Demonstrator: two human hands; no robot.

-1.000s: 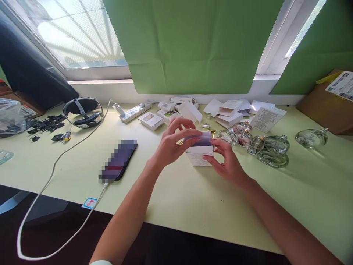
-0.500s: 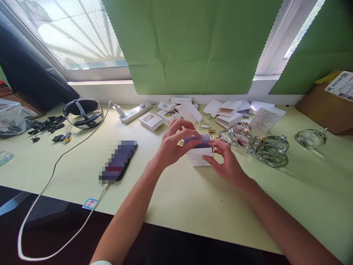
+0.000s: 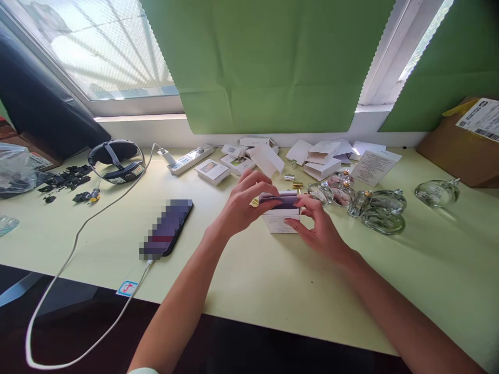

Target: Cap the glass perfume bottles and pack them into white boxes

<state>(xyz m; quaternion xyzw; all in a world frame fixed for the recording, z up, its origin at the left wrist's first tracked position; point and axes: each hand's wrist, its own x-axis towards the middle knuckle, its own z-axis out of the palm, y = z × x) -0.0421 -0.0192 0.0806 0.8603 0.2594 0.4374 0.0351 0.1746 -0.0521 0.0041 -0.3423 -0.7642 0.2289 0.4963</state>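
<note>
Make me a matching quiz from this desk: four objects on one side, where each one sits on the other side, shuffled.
Things:
1 white box
2 phone
3 cardboard carton
4 power strip

Places:
A far right of the desk
B held between the left hand and right hand
C back of the desk, with a charger plugged into it
D flat on the desk, left of the hands

Pairs: 1-B, 2-D, 3-A, 4-C
</note>
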